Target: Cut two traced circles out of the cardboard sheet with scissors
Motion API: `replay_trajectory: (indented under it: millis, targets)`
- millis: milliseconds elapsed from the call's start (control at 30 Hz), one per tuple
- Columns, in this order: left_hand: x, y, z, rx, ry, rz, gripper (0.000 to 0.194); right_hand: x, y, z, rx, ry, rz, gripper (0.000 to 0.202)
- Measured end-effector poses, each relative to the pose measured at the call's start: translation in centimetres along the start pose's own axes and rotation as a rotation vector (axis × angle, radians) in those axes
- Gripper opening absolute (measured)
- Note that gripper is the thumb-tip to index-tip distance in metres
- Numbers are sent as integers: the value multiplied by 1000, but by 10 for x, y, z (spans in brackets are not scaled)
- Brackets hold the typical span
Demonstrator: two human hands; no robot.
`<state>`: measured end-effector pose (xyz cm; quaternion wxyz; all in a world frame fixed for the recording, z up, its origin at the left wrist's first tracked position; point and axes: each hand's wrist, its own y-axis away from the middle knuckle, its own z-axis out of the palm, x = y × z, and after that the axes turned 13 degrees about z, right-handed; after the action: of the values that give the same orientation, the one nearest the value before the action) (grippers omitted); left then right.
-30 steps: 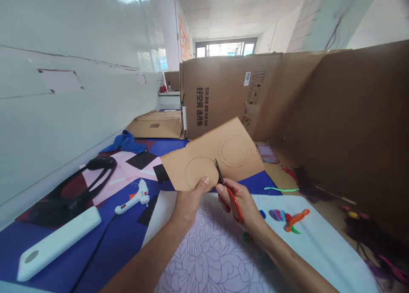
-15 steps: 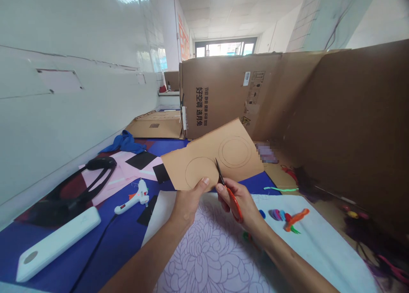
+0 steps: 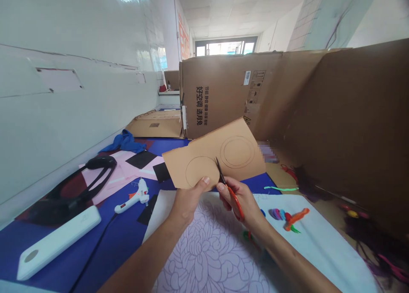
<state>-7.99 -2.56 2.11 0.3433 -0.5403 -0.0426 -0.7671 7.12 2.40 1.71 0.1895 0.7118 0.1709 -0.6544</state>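
A tan piece of cardboard [image 3: 204,150] is held up over the table, tilted, with a single drawn circle on its left part and a double ring on its right. My left hand [image 3: 190,201] grips its lower edge, thumb on the front and fingers hidden behind. In my right hand [image 3: 238,199] are scissors [image 3: 234,201] with orange handles and dark blades. The blades lie against the cardboard between the two drawings, at the right side of the single circle. Below both hands spreads a white cloth [image 3: 204,250] printed with purple flower outlines.
On the left lie a white glue gun [image 3: 132,199] with a black cord, a long white device [image 3: 59,244], black straps [image 3: 96,173] and a blue cloth [image 3: 123,142]. Coloured yarn bundles [image 3: 287,216] rest at right. Large cardboard walls [image 3: 230,97] stand behind and to the right.
The cardboard's right part has shifted slightly right and the blades sit at a slightly different angle. Both hands keep their holds.
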Motion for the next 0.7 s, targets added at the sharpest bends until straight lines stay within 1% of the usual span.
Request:
replay_trajectory:
  millis: [133,300,433,500,567,633,700]
  targets:
    - [1,-2,-3,-37,-14,7,64,-1,0,-1,-4,16,-3,50]
    - [4,-8,-6,-89,22,19,68,-3,1,-2,-14,8,0,51]
    - [4,-10,-7,-78,16,-6,67,-4,1,-2,-19,1,15,53]
    - [1,-8,-5,-45,20,-16,67,-4,1,0,-6,-9,11,52]
    - [-3,-3,-2,-13,39,10,65,-3,2,3,2,-27,1,51]
    - [-7,3,1,-15,57,66,62,-3,2,6,7,-50,-7,50]
    - [-10,9,5,-41,62,105,60,-3,3,10,9,-65,-6,49]
